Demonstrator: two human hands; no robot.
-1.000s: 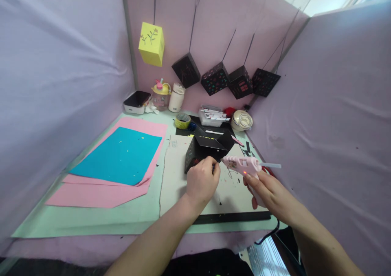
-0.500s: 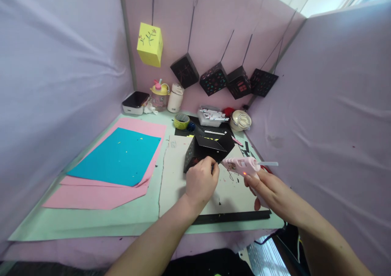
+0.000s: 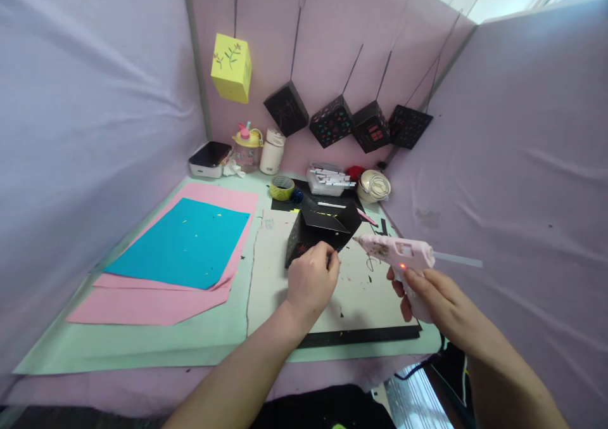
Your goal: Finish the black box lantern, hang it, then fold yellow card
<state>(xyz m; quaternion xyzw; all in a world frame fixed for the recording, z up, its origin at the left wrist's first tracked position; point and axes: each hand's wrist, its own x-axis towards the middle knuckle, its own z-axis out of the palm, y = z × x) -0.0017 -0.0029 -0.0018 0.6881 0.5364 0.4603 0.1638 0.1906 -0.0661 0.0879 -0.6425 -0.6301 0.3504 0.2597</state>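
A black paper box (image 3: 325, 220) with its flaps raised stands on the white board (image 3: 270, 302). My left hand (image 3: 311, 280) pinches its near right edge between thumb and fingers; the fingertips are partly hidden. Wrapped round the handle of a pink hot glue gun (image 3: 396, 249) is my right hand (image 3: 434, 296). The gun's nozzle points left, a short gap from the box's right flap. A red light glows on its body, and a clear glue stick (image 3: 458, 260) sticks out of its back end.
Blue paper (image 3: 185, 242) lies on pink sheets (image 3: 142, 305) at the left. Behind the box are a roll of yellow tape (image 3: 282, 189), a tray of pens (image 3: 327, 180) and a coiled cable (image 3: 374, 187). Several dark boxes (image 3: 332, 121) and a yellow one (image 3: 231, 68) hang above.
My right hand has drawn the glue gun to the right, away from the box. My left hand stays in place on the box.
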